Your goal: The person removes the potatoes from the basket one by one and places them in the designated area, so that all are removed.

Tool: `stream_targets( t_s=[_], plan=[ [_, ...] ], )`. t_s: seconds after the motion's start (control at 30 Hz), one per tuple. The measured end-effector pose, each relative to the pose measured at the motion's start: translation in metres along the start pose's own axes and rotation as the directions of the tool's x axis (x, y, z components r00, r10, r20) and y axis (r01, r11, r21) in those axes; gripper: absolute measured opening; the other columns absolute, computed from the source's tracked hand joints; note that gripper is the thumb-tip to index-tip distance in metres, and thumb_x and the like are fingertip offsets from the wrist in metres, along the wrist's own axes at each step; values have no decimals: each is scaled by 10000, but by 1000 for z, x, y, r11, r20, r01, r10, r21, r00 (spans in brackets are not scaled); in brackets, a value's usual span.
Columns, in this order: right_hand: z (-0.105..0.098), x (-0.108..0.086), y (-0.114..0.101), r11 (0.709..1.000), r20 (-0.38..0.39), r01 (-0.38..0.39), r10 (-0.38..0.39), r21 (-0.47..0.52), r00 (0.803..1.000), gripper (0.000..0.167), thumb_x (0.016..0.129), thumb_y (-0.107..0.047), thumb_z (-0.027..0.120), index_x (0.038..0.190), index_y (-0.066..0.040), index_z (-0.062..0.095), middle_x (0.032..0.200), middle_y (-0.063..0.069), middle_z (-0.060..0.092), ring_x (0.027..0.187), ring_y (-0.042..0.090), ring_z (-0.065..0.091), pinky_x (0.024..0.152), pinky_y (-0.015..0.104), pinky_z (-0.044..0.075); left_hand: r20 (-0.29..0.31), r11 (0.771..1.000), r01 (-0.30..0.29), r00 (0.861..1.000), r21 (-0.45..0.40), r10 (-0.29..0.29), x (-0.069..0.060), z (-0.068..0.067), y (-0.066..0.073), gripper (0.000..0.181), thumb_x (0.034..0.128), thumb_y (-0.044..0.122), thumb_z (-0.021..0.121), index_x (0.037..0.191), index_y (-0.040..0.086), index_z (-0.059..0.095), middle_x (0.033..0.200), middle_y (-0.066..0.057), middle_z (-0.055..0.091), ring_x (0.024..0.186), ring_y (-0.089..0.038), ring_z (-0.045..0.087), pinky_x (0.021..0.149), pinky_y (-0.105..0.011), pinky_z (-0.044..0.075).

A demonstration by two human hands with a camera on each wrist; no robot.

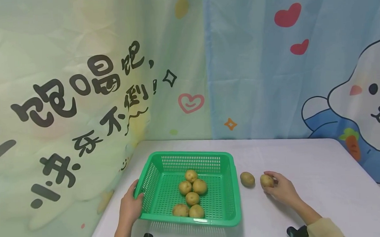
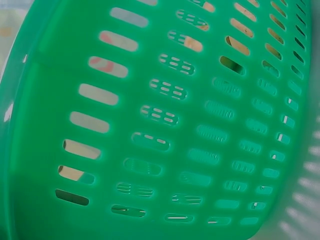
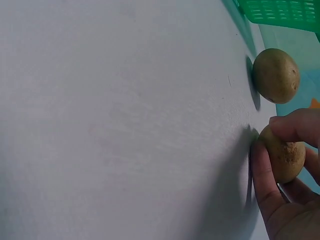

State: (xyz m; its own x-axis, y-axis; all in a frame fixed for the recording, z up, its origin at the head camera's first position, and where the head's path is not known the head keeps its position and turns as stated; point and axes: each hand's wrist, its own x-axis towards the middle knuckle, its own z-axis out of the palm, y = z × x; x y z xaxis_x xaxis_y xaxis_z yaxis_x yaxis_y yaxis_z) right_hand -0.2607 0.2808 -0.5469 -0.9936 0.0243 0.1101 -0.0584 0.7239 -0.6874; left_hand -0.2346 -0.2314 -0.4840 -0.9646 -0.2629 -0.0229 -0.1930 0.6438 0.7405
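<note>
A green basket (image 1: 237, 201) holds several potatoes (image 1: 192, 198) on its bottom. My left hand (image 1: 130, 207) grips the basket's left side, thumb over the rim; in the left wrist view the slotted basket wall (image 2: 195, 120) fills most of the picture and the hand is out of sight. To the right of the basket, my right hand (image 1: 283, 189) pinches a potato (image 1: 266, 181) low at the table, and the right wrist view shows fingers (image 3: 265, 175) round that potato (image 3: 287, 157). Another potato (image 1: 247, 179) (image 3: 276, 76) lies between it and the basket, touched by neither.
A white-covered table (image 1: 326, 169) extends to the right and behind the basket. Printed curtains (image 1: 255, 76) hang along its back and left. Dark wrist devices (image 1: 298, 233) show at both wrists near the bottom edge.
</note>
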Motion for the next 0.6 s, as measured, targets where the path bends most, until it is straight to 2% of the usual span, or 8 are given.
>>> stream_targets(
  t_s=[0.3,0.6],
  plan=[
    [0,6,-7,999,48,-40,38,29,998,614,834,-131,727,1368,33,472,1365,333,479,1198,516,492,954,626,395,-1,1000,-6,1000,7,6,-1,-1,1,567,985,116,512,1518,69,326,1421,-299,449,776,-228,540,585,-303,392],
    [-7,2,-7,994,62,-95,91,58,994,704,839,-207,747,1403,53,414,1382,358,441,1192,488,523,944,577,441,-6,1000,0,1000,6,1,-2,-1,3,567,983,107,511,1517,65,326,1419,-303,449,759,-224,535,582,-302,392]
  ],
)
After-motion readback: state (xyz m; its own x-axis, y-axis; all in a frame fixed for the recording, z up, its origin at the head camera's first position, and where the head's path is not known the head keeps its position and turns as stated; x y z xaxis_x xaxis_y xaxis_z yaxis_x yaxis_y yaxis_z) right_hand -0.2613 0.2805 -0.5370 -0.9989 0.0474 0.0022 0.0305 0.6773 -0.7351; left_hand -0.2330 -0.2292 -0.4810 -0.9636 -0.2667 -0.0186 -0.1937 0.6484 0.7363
